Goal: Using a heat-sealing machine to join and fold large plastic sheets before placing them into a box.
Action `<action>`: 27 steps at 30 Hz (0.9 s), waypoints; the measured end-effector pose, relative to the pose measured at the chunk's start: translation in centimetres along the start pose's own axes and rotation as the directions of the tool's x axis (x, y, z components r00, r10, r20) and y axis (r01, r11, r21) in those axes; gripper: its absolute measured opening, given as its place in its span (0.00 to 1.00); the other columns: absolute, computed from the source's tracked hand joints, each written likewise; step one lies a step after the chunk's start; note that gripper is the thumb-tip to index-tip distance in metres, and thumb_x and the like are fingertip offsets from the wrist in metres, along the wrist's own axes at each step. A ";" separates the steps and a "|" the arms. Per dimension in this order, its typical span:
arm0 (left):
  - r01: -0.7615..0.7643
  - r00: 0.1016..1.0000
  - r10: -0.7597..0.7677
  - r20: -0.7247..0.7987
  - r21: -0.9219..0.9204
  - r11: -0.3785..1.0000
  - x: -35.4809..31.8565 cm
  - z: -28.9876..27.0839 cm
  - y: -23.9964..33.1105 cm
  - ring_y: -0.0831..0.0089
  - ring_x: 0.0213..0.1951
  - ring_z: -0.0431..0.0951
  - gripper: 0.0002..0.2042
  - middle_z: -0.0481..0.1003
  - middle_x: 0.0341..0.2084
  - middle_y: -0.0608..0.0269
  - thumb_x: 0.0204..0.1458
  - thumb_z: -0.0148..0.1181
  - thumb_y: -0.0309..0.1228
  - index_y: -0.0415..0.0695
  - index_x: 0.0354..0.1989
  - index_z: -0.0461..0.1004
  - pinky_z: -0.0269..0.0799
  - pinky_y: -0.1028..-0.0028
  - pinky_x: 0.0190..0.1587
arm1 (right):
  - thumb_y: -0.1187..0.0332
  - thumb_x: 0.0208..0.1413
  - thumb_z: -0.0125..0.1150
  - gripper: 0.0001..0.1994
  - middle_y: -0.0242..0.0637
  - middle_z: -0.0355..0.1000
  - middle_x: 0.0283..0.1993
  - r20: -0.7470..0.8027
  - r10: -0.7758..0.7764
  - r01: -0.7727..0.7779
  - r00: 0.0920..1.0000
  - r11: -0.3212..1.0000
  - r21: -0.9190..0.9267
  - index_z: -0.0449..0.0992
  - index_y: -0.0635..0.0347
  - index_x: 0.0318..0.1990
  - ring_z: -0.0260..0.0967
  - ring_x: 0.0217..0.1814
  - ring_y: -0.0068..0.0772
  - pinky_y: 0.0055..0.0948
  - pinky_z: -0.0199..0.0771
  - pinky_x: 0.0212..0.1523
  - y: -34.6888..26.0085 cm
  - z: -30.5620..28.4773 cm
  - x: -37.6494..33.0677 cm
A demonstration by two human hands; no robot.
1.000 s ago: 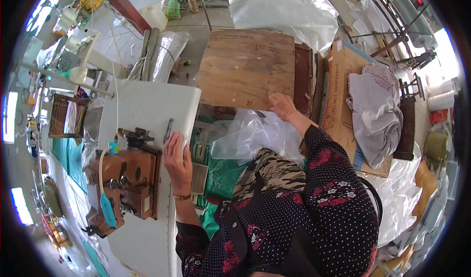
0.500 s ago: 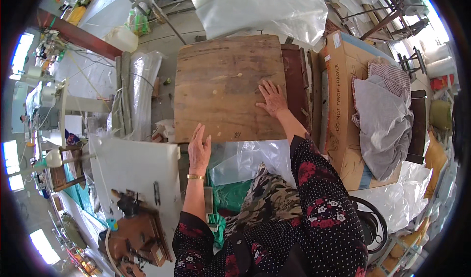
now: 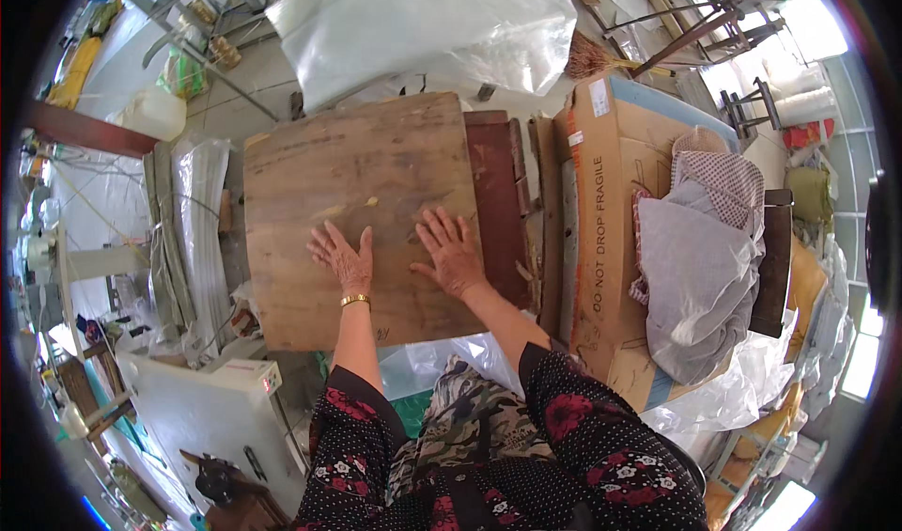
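A worn wooden board (image 3: 310, 174) lies flat in front of me, with stains and small light patches on its top. Fingers spread, my left hand (image 3: 346, 260) is over the board's middle; a gold-coloured band circles that wrist. My right hand (image 3: 453, 254) is close to the board's right edge, its fingers also apart. Both palms face down and neither hand holds anything. Whether the palms press on the wood or hover just above it, I cannot tell. Beside the board's right edge shows a dark red panel (image 3: 498, 193).
A large cardboard box (image 3: 601, 277) stands at the right with grey cloth (image 3: 700, 258) on it. Clear plastic sheeting (image 3: 423, 28) lies beyond the board. At the lower left is a white tabletop (image 3: 188, 409) bearing a sewing machine (image 3: 221, 484). A broom (image 3: 592, 56) lies far right.
My left hand has moved from the board's near left edge onto its middle. The view has shifted, so the board appears lower and farther left. Both hands stay spread.
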State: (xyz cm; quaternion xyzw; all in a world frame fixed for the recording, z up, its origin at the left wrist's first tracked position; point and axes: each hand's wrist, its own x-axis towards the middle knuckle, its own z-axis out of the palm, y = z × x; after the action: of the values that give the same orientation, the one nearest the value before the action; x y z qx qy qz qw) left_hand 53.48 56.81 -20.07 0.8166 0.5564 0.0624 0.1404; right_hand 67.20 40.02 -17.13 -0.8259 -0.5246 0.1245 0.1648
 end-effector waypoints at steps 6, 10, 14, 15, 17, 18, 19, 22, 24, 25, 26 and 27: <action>0.369 0.929 -0.348 -0.126 0.229 0.901 2.1 1.3 5.1 0.40 0.70 0.37 0.42 0.42 0.71 0.47 0.56 0.42 0.64 0.46 0.71 0.48 0.35 0.47 0.68 | 0.42 0.53 0.55 0.36 0.38 0.48 0.73 0.019 0.004 -0.005 1.000 0.997 0.082 0.63 0.56 0.63 0.39 0.76 0.41 0.49 0.36 0.72 0.5 -0.2 0.1; 0.364 0.928 -0.329 -0.175 0.242 0.899 2.2 1.3 5.5 0.45 0.70 0.41 0.37 0.44 0.71 0.51 0.59 0.40 0.59 0.46 0.70 0.51 0.38 0.47 0.68 | 0.42 0.53 0.54 0.35 0.38 0.48 0.73 -0.033 -0.010 0.013 0.999 0.995 0.098 0.64 0.56 0.63 0.39 0.76 0.41 0.49 0.36 0.72 0.7 -0.7 0.4; 0.283 0.956 -0.246 -0.157 0.289 0.915 2.3 1.7 5.1 0.48 0.70 0.43 0.34 0.47 0.70 0.51 0.61 0.40 0.56 0.45 0.69 0.53 0.40 0.48 0.68 | 0.44 0.54 0.56 0.33 0.39 0.51 0.71 -0.012 -0.011 0.013 1.000 0.990 0.141 0.64 0.55 0.62 0.42 0.75 0.41 0.50 0.38 0.71 1.0 -1.1 0.6; 0.270 0.958 -0.230 -0.169 0.273 0.923 2.3 1.8 5.1 0.49 0.70 0.43 0.33 0.47 0.70 0.52 0.61 0.41 0.54 0.45 0.68 0.54 0.40 0.48 0.68 | 0.45 0.54 0.55 0.33 0.38 0.51 0.71 0.033 -0.001 -0.003 0.999 0.990 0.138 0.64 0.55 0.62 0.41 0.75 0.41 0.50 0.37 0.71 1.0 -1.1 0.6; 0.266 0.958 -0.223 -0.179 0.263 0.927 2.3 1.9 5.0 0.49 0.71 0.43 0.32 0.48 0.70 0.52 0.62 0.41 0.53 0.45 0.68 0.54 0.40 0.47 0.68 | 0.45 0.55 0.55 0.33 0.38 0.51 0.71 0.031 -0.009 0.004 0.999 0.987 0.160 0.64 0.55 0.63 0.41 0.75 0.41 0.49 0.37 0.71 1.1 -1.0 0.7; 0.268 0.957 -0.227 -0.180 0.259 0.928 2.3 1.9 5.0 0.50 0.71 0.43 0.32 0.48 0.70 0.53 0.62 0.42 0.53 0.45 0.68 0.54 0.40 0.48 0.68 | 0.45 0.55 0.56 0.33 0.38 0.50 0.71 0.063 -0.002 -0.008 0.998 0.987 0.158 0.64 0.55 0.63 0.40 0.76 0.41 0.49 0.37 0.72 1.1 -0.9 0.7; 0.268 0.957 -0.229 -0.175 0.247 0.931 2.3 1.9 5.1 0.51 0.71 0.43 0.32 0.48 0.70 0.53 0.62 0.42 0.53 0.45 0.68 0.54 0.40 0.48 0.68 | 0.45 0.55 0.56 0.33 0.38 0.50 0.71 0.055 -0.010 0.000 0.998 0.985 0.171 0.64 0.55 0.63 0.40 0.76 0.41 0.49 0.37 0.72 1.2 -0.8 0.8; 0.271 0.956 -0.237 -0.170 0.220 0.937 2.3 1.8 5.2 0.51 0.71 0.44 0.31 0.48 0.70 0.54 0.61 0.43 0.52 0.45 0.68 0.55 0.39 0.48 0.68 | 0.45 0.55 0.55 0.33 0.38 0.50 0.71 0.076 -0.018 0.005 0.997 0.986 0.164 0.64 0.55 0.63 0.39 0.76 0.40 0.49 0.37 0.71 1.1 -0.7 0.8; 0.269 0.956 -0.227 -0.186 0.243 0.932 2.4 1.7 5.2 0.51 0.71 0.44 0.31 0.48 0.70 0.55 0.62 0.42 0.52 0.46 0.68 0.55 0.40 0.48 0.68 | 0.48 0.55 0.58 0.31 0.38 0.53 0.70 0.076 -0.003 -0.008 0.997 0.989 0.148 0.65 0.55 0.62 0.41 0.75 0.40 0.49 0.39 0.71 1.2 -0.9 0.9; 0.261 0.959 -0.222 -0.177 0.241 0.935 2.4 1.7 5.3 0.52 0.71 0.44 0.30 0.48 0.70 0.55 0.62 0.42 0.52 0.47 0.68 0.55 0.40 0.48 0.68 | 0.48 0.55 0.58 0.31 0.38 0.53 0.70 0.079 -0.022 0.009 0.997 0.987 0.162 0.65 0.55 0.62 0.41 0.75 0.40 0.49 0.39 0.71 1.3 -1.1 1.2; 0.269 0.955 -0.224 -0.194 0.254 0.929 2.5 1.7 5.3 0.52 0.71 0.44 0.30 0.48 0.70 0.55 0.62 0.42 0.52 0.47 0.68 0.55 0.40 0.48 0.68 | 0.53 0.54 0.60 0.28 0.39 0.56 0.69 0.017 -0.031 0.026 0.999 0.974 0.227 0.67 0.56 0.60 0.45 0.74 0.42 0.49 0.41 0.70 1.6 -1.4 1.7; 0.269 0.956 -0.230 -0.183 0.237 0.933 2.6 1.7 5.3 0.52 0.71 0.44 0.30 0.48 0.70 0.56 0.62 0.42 0.52 0.47 0.68 0.55 0.40 0.48 0.68 | 0.58 0.54 0.62 0.25 0.40 0.58 0.67 -0.067 -0.036 0.054 0.997 0.956 0.287 0.68 0.56 0.58 0.48 0.73 0.44 0.49 0.44 0.69 1.8 -1.8 2.4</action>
State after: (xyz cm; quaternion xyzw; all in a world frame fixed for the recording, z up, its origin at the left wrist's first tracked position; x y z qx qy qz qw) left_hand 59.58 57.12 -20.25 0.7432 0.6682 0.0328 -0.0036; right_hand 70.35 41.21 -16.33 -0.7844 -0.5140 0.1707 0.3022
